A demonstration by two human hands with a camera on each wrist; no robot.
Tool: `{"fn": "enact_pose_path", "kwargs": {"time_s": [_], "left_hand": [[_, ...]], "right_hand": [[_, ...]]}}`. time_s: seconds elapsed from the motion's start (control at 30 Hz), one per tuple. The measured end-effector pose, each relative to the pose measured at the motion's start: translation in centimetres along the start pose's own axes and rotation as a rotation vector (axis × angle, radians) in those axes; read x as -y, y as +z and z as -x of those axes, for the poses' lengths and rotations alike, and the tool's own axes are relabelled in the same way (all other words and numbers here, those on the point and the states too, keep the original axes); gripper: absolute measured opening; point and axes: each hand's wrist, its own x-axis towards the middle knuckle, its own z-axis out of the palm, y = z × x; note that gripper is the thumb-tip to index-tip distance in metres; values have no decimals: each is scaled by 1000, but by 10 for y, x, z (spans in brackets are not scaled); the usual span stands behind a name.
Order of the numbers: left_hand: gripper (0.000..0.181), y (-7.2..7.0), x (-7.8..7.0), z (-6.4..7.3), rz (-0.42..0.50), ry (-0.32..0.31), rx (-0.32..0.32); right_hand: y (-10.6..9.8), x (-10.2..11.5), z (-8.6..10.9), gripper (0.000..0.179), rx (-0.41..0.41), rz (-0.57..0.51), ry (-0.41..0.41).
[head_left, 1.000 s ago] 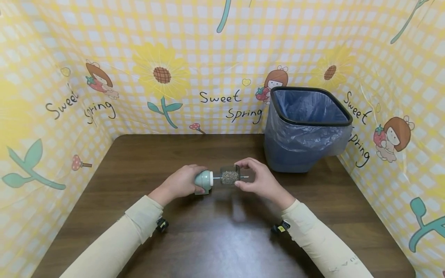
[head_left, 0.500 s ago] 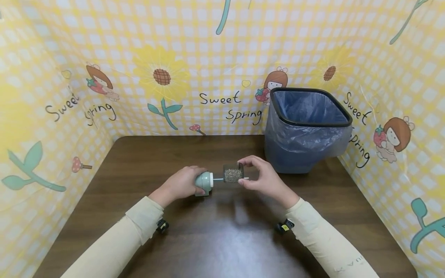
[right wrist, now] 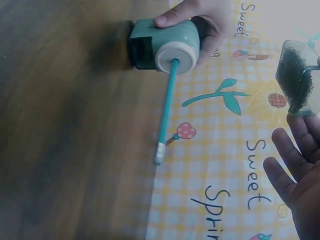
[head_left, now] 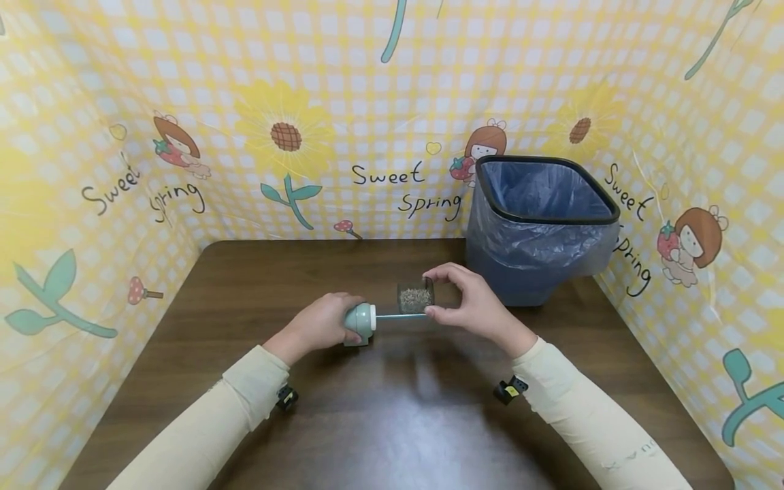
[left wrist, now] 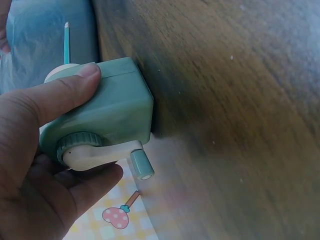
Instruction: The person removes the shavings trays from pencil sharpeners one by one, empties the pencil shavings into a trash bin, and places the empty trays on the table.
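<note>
My left hand (head_left: 320, 320) grips a green crank pencil sharpener (left wrist: 117, 107) resting on the table, thumb over its top. The white crank (left wrist: 100, 156) shows in the left wrist view. A teal pencil (right wrist: 167, 115) sticks out of the sharpener's round white front, its eraser end pointing right. My right hand (head_left: 474, 303) pinches a small clear shavings drawer (head_left: 415, 298) between thumb and fingers, apart from the sharpener and just beyond the pencil in the head view. Dark shavings (right wrist: 292, 75) lie inside it. A dark rectangular opening (right wrist: 143, 53) shows in the sharpener below the pencil.
A blue waste bin (head_left: 499, 282) with a black rim and a translucent liner stands at the table's back right. Yellow checked cloth (head_left: 380, 102) walls the brown wooden table (head_left: 343, 422) at the back and sides.
My right hand has moved right and upward in the head view with the shavings drawer, which lay in line with the pencil before and now sits above it. The left hand keeps its grip.
</note>
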Motion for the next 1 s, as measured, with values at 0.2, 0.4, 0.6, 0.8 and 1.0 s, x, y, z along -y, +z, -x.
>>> {"fn": "enact_pose_path", "kwargs": {"time_s": [0.2,0.4,0.6,0.8,1.0], "left_hand": [[75,-1,-1,0,-6,4,4],[75,-2,-1,-1,-19,8,2],[75,-2,-2,1,-3,14,13],[75,-1,-1,0,-16,13,1],[76,-1,0,0,-15,14,5]], "right_hand": [[-12,9,-6,49,-4,15,-22],[-20,13,-9,47,-11,43,-12],[-27,18,-10,47,3,58,-22],[-34,24,-12,48,2,54,-38],[-40,29,-12,48,17,72,-37]]}}
